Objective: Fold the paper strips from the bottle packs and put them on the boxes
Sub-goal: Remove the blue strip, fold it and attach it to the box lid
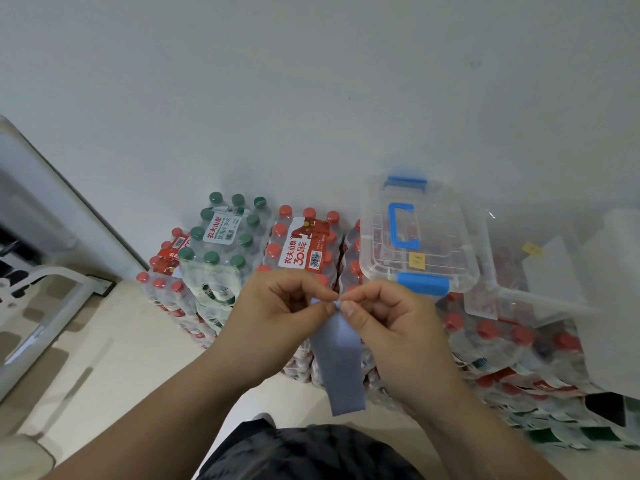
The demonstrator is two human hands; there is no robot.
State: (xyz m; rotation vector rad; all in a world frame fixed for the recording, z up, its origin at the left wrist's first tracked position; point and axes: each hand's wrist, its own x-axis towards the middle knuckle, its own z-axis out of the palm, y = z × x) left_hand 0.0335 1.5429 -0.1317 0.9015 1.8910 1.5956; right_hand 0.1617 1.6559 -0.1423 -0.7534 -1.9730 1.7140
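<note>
A blue-grey paper strip [341, 362] hangs straight down between my two hands. My left hand [280, 310] and my right hand [384, 323] both pinch its top end with thumb and fingertips, close together. Behind my hands stand shrink-wrapped bottle packs: a red-capped pack [304, 244] and a green-capped pack [225, 237]. A clear plastic box [460, 237] with blue latches and a blue handle rests on the packs at the right. A second clear box [512, 296] lies further right, partly out of focus.
More red-capped packs [512, 344] are stacked low at the right and at the left [162, 271]. A white wall rises behind them. A white frame with a glass panel [52, 237] leans at the left over the pale floor [104, 358].
</note>
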